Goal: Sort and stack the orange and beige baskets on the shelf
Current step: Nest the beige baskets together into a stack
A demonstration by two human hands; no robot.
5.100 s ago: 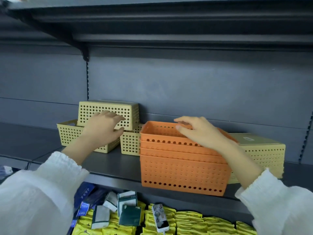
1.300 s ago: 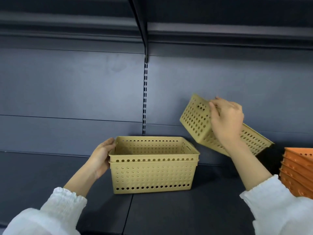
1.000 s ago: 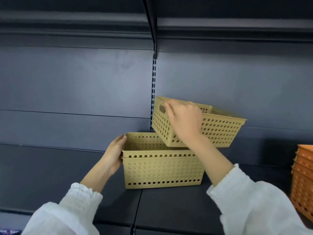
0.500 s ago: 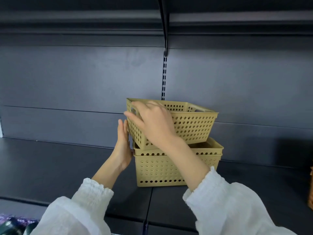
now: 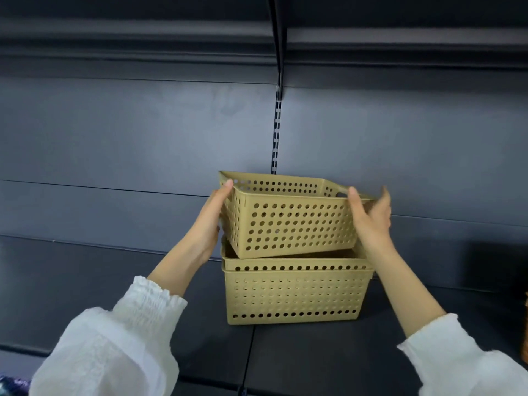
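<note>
Head view: the dark shelf (image 5: pixel 85 281) fills the frame, and at its centre the beige stack (image 5: pixel 294 292) stands upright on the shelf board. Just above it the top basket (image 5: pixel 288 221) is tilted slightly, its base entering the stack's mouth but not yet seated. Half a second ago only the right hand carried this basket while the left braced the stack; now the left hand (image 5: pixel 210 224) has moved up to its left end and the right hand (image 5: pixel 371 218) has shifted to its right end, both with fingers closed on the rim. At the lower right edge a sliver of orange baskets (image 5: pixel 526 324) shows. The beige nesting looks nearly done.
</note>
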